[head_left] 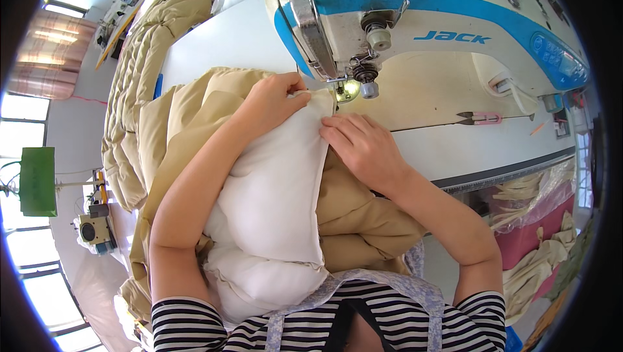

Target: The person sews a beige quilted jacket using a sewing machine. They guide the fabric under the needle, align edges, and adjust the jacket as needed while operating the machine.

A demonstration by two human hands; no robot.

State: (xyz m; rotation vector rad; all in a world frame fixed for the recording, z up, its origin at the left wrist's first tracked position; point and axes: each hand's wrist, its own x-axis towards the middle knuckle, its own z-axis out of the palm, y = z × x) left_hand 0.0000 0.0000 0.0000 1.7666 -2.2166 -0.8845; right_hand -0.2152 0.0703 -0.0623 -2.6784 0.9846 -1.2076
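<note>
"Where's the work?"
"White panel (279, 186) and tan shell (363, 206), top edge near the machine's (415, 11) needle."
"The 2 hands?"
"Left hand (276, 100) seems to pinch the panel; right hand (363, 147) is curled at its edge, both beside the machine."
"Progress?"
"Probably mid-seam; the edge trailing from the machine looks left. Finished stitches, I can't tell."

Pinching white fabric (272, 183) with left hand (276, 101), touching its edge with right hand (366, 151), with sewing machine (428, 18) just beyond the grip and tan cloth (201, 102) alongside.
</note>
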